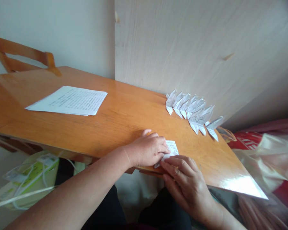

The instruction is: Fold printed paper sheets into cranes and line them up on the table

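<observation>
A small folded piece of printed paper (172, 147) lies at the near edge of the wooden table (124, 111). My left hand (150, 148) is on its left side, fingers bent and together, pressing on the paper. On the lower right side, my right hand (186, 179) touches the same paper with its fingertips, fingers close together. Both hands cover part of the paper, so its full shape is hidden. Several folded paper pieces (194, 110) with pointed tips stand in a row on the table toward the back right.
A stack of printed sheets (79, 100) lies on the table's left part. Behind it is a wooden chair (24, 56). A pale panel (182, 41) borders the table's back. Cables and a green power strip (36, 175) are below left; bags (271, 159) are at the right.
</observation>
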Demonstrator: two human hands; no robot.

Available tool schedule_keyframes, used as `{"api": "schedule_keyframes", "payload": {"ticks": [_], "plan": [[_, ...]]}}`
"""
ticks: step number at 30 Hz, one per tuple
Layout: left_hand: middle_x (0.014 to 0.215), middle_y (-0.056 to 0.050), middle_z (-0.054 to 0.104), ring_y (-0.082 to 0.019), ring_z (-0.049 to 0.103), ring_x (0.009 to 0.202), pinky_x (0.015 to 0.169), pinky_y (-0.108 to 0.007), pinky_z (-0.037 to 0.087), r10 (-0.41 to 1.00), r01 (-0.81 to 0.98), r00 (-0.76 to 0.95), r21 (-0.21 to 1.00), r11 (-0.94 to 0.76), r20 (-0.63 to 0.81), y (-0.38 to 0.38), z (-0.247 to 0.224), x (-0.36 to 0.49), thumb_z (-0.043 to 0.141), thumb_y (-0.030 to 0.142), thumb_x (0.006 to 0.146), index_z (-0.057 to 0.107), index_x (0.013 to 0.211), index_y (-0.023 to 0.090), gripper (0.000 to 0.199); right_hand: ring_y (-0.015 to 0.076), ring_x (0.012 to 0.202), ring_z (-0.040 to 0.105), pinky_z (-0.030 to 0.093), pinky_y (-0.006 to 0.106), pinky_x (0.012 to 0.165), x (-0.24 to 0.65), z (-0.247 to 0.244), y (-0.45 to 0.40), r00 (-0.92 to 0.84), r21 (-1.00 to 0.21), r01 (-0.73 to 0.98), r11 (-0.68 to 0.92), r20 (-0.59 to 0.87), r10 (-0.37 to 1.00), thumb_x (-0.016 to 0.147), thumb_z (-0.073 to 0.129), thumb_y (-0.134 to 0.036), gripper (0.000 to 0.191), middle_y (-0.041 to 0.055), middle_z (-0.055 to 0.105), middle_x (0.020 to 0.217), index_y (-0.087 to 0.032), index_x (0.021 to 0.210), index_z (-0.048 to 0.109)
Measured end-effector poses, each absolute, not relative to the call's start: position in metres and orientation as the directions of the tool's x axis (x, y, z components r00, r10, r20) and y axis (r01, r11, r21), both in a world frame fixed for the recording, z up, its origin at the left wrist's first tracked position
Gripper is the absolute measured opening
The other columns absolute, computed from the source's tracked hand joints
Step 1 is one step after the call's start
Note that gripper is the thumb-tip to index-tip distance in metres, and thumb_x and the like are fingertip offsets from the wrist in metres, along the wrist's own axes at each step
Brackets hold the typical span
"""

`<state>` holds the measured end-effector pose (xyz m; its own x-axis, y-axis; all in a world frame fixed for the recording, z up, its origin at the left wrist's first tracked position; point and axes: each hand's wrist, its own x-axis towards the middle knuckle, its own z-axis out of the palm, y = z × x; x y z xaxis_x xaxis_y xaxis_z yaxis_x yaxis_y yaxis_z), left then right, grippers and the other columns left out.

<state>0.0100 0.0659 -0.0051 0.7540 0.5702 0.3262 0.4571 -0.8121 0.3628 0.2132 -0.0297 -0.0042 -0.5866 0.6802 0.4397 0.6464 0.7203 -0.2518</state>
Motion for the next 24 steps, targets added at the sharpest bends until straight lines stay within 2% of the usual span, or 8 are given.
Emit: {"api": "schedule_keyframes", "payload": {"ticks": [9, 24], "plan": [[0.111, 0.0, 0.07, -0.023, 0.058, 0.104, 0.104, -0.048, 0.026, 0.573, 0.474, 0.764, 0.347, -0.81, 0.295, 0.065, -0.002, 0.0107, 0.056, 0.025, 0.095, 0.075, 0.108, 0.035, 0.025, 0.0311, 0.121, 0.053, 0.046, 0.054, 0.104, 0.2175, -0.0119, -0.0316, -0.624, -0.189, 0.664, 0.724, 0.393, 0.675, 0.089, 0.062, -0.014, 0.053, 0.0114, 0.062, 0.128, -0.022, 0.141, 0.053], [0.114, 0.0, 0.069, -0.024, 0.059, 0.107, 0.103, -0.05, 0.028, 0.589, 0.495, 0.761, 0.344, -0.798, 0.273, 0.064, -0.0013, 0.0113, 0.058, 0.025, 0.093, 0.074, 0.11, 0.035, 0.026, 0.0313, 0.117, 0.053, 0.045, 0.053, 0.101, 0.2147, -0.0084, -0.0304, -0.645, -0.137, 0.657, 0.741, 0.407, 0.647, 0.089, 0.064, -0.018, 0.048, 0.0113, 0.064, 0.124, -0.019, 0.136, 0.058]]}}
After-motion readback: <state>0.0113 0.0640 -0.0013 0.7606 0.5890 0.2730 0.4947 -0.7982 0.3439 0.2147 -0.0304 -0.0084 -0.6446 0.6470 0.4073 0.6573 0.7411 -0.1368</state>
